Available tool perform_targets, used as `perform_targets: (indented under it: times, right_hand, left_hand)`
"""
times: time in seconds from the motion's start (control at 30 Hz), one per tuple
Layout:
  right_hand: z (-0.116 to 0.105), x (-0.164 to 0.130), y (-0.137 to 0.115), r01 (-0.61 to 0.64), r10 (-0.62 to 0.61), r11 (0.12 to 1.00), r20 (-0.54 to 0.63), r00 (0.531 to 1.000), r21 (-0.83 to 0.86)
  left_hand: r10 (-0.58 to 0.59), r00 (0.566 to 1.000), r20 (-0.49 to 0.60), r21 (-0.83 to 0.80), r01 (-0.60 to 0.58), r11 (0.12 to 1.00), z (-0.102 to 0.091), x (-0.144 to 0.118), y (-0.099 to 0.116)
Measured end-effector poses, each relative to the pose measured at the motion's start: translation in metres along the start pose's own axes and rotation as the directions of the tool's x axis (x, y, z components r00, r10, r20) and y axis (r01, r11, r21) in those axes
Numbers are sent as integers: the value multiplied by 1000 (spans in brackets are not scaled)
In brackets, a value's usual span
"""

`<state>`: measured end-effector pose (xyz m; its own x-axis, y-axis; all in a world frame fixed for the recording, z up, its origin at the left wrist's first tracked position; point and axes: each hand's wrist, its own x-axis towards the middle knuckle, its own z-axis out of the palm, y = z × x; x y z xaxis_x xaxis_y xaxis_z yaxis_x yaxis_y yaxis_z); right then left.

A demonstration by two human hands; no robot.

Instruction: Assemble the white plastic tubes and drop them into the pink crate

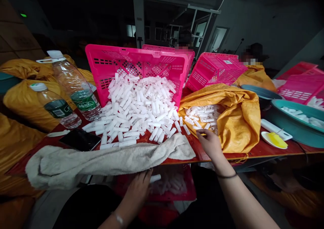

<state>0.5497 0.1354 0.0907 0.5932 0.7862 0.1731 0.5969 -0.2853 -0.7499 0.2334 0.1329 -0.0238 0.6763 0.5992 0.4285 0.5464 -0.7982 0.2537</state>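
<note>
The pink basket [113, 51] is spilling a heap of tubes [141, 111], apparently much left; fewer are lying in the yellow sack [238, 117] right of it and the bin [174, 197] below it. The right hand [210, 143] is curling its fingers, the left hand [138, 190] nearing one tube [155, 178]; any pinch is unclear.

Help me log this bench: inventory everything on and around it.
Table: one, red, centre
Tubes: many, white, mainly heaped centre
Crates: several, pink, behind, right, below
Open sack: one, yellow, mid-right
Other sacks: several, yellow, mostly left
Bottles: two, clear, left
Phone: one, black, left
Strip: one, white, beside phone
Towel: one, grey, front
Basins: two, teal and dark, right
Dish: one, white, yellow contents, right
Flat object: one, white, behind dish
Co-workers: two, colours unclear, beyond crates
Left hand: one, bare, below table edge
Right hand: one, bare, at open sack
</note>
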Motion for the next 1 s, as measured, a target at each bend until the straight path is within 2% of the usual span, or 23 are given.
perform_targets:
  times: [0.07,0.1,0.17,0.2,0.27,0.3,0.33,0.4,0.47,0.57,0.67,0.7,0.73,0.77,0.8,0.83,0.87,0.9,0.93,1.0]
  right_hand:
    - [20,26,4,53,-49,995,42,998,-86]
    - [30,35,3,72,-64,990,72,995,-122]
    - [45,45,1,94,-73,978,116,990,-186]
    - [49,46,-1,103,-77,973,127,989,-207]
    - [50,42,-6,127,-102,968,123,987,-217]
    - [49,37,-9,146,-124,968,117,985,-206]
    - [47,31,-13,171,-151,967,114,982,-192]
    - [43,16,-20,222,-210,972,132,969,-82]
    - [42,0,-27,230,-255,962,178,951,149]
    - [38,-20,-34,155,-290,864,222,931,478]
    - [29,-36,-40,123,-315,806,242,918,579]
    - [25,-41,-43,108,-316,799,260,913,591]
    - [22,-46,-46,80,-308,794,285,908,602]
    - [20,-51,-49,45,-293,788,310,904,613]
    - [18,-56,-53,14,-277,782,328,903,623]
    - [17,-61,-57,6,-271,779,328,905,627]
    - [17,-65,-61,32,-278,783,304,911,621]
    - [16,-68,-65,90,-301,792,258,918,604]
    - [16,-70,-69,168,-340,795,198,920,583]
    - [15,-73,-77,297,-414,745,64,908,598]
  left_hand:
    - [-8,996,87,-21,10,1000,8,4,4]
    - [24,995,98,-45,-19,999,4,10,5]
    - [71,995,68,-82,-65,995,-16,30,2]
    - [41,999,34,-72,-39,997,-30,42,-4]
    - [-124,991,-43,5,124,992,-59,66,-21]
    - [-249,968,-44,93,252,963,-72,76,-32]
    - [-311,950,-13,149,310,939,-82,86,-42]
    - [-354,933,62,202,335,920,-95,100,-59]
    - [-307,945,116,170,286,943,-100,109,-70]
    - [-280,950,135,107,267,958,-104,113,-77]
    - [-309,947,89,27,308,951,-106,112,-72]
    - [-341,940,30,-75,342,937,-106,111,-67]
    - [-393,919,-36,-248,372,894,-106,109,-60]
    - [-468,880,-78,-475,380,794,-105,108,-51]
    - [-551,832,-66,-706,351,615,-104,107,-40]
    - [-614,789,1,-879,294,376,-102,105,-28]
    - [-638,763,104,-961,242,133,-101,104,-16]
    - [-629,749,207,-974,219,-59,-100,103,-4]
    - [-612,737,288,-958,208,-200,-99,102,6]
    - [-590,713,379,-914,190,-357,-99,101,22]
